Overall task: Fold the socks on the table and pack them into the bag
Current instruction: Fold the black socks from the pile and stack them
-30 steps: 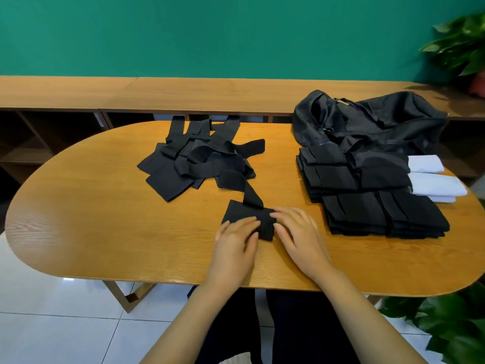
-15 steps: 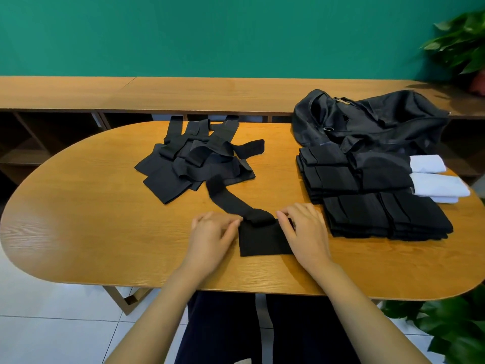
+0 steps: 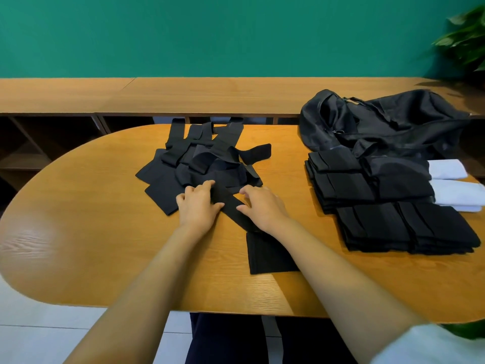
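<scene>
Pressing left hand and right hand, fingers spread, gripping nothing, on one stretched sock; likely to drag the tangled pile across the counter.

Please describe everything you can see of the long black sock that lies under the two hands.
The sock is plain black and looks like soft knit fabric. It lies flat, unfolded, on the wooden table, running diagonally: the narrow part starts at the pile of unfolded socks, and the wider end lies nearest the person. The left hand and the right hand rest on the narrow part, one at each edge.
</scene>
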